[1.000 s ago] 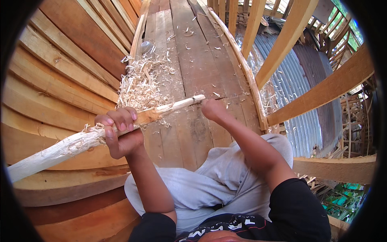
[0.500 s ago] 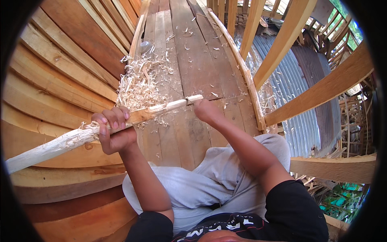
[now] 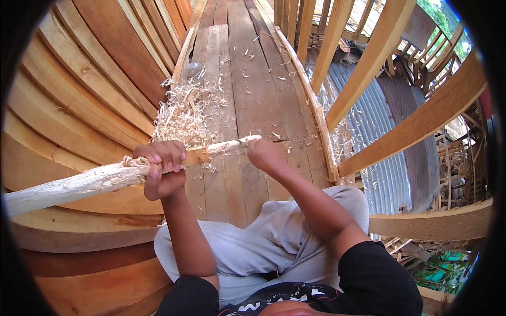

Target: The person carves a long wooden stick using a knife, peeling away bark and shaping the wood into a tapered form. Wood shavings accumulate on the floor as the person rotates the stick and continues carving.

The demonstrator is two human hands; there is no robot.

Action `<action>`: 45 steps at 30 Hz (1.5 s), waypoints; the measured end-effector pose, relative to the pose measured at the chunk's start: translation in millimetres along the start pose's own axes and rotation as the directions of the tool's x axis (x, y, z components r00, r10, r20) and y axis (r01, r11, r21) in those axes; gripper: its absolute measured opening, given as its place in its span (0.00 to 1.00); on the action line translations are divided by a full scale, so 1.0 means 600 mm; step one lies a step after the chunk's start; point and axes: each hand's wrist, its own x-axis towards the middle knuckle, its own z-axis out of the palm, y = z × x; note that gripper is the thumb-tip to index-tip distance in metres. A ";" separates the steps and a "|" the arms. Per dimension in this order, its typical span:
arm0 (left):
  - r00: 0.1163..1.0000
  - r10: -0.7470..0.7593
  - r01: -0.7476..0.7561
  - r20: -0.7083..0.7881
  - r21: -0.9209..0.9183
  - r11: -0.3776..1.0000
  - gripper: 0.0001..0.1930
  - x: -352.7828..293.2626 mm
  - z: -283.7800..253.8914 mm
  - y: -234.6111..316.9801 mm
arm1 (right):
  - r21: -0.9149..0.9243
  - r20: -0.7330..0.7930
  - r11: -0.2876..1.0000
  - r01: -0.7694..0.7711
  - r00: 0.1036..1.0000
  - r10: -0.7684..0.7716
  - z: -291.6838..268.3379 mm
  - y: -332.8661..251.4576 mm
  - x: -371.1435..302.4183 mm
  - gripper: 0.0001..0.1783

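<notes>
A long pale wooden pole point(image 3: 74, 187), stripped and whittled, runs slantwise from the left rim to in front of me. My left hand point(image 3: 163, 166) is wrapped around it, with curled shavings bunched on the wood beside the fingers. Past that hand the pole shows a brownish patch, then narrows to a thin whitish end. My right hand point(image 3: 265, 155) is a closed fist at that thin end. A thin dark blade of a knife point(image 3: 241, 141) shows across the wood beside the fist; its handle is hidden in the hand.
Wood shavings point(image 3: 184, 116) are heaped against the left plank wall point(image 3: 68, 116), with more scattered over the board floor point(image 3: 258, 95). A small clear cup-like container point(image 3: 194, 68) lies by the wall. Upright timbers point(image 3: 369, 63) line the right side, with corrugated metal sheets point(image 3: 377, 152) beyond.
My left hand and the pole have shifted slightly right in view. My right fist has moved slightly down and left, still at the thin end. The whole view has tilted a little.
</notes>
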 end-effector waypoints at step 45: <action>0.997 -0.038 0.033 -0.061 -0.075 0.997 0.09 -0.007 0.009 -0.004 | 0.016 0.027 1.000 -0.003 1.000 0.002 0.005 -0.013 -0.007 0.29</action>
